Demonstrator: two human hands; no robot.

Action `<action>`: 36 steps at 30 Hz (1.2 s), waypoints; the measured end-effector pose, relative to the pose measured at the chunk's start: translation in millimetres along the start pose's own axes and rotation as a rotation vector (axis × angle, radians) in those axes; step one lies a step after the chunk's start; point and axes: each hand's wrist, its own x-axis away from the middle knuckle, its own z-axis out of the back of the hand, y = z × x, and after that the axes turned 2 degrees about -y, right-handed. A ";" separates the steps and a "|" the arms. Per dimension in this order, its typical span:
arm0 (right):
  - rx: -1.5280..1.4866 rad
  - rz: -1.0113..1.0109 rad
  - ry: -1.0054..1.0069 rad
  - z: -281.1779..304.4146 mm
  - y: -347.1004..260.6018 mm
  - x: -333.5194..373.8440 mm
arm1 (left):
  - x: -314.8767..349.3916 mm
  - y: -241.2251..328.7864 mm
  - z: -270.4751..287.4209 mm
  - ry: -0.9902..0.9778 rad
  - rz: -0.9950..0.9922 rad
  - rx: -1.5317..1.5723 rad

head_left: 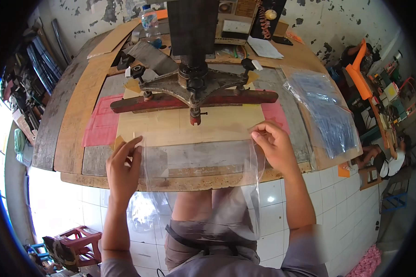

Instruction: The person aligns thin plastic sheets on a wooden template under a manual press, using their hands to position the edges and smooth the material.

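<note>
A clear plastic sheet (203, 159) is stretched between my hands, its far edge on the worktable and its near part hanging over the table's front edge. My left hand (123, 161) pinches its far left corner, thumb and forefinger together. At the far right corner my right hand (273, 144) has it between thumb and fingers. Just beyond the sheet lies a flat beige board (162, 127) on the table. Above that board sits a press with a long red bar (171, 102) and a dark metal spider-shaped head (194, 83).
Pink sheets (99, 124) stick out from under the board at both sides. A pile of clear plastic pouches (326, 111) lies at the table's right. A water bottle (150, 23) stands at the back. Red stools (81, 244) are on the floor at lower left. People sit at far right.
</note>
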 end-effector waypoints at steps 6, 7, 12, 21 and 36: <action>-0.405 0.037 0.101 -9.5 -40.8 44.5 | 43.5 12.0 3.6 0.256 0.008 0.244; -0.385 0.068 0.111 -9.8 -46.7 49.1 | 47.1 14.4 7.1 0.284 -0.009 0.243; -0.353 0.164 0.136 -5.0 -78.6 64.3 | 57.7 27.6 21.0 0.345 0.016 0.288; -0.187 0.180 0.198 -3.6 -97.6 83.6 | 70.1 34.0 31.2 0.419 -0.003 0.340; -0.218 0.231 0.279 -9.8 -95.6 85.3 | 66.1 29.5 25.4 0.442 0.005 0.371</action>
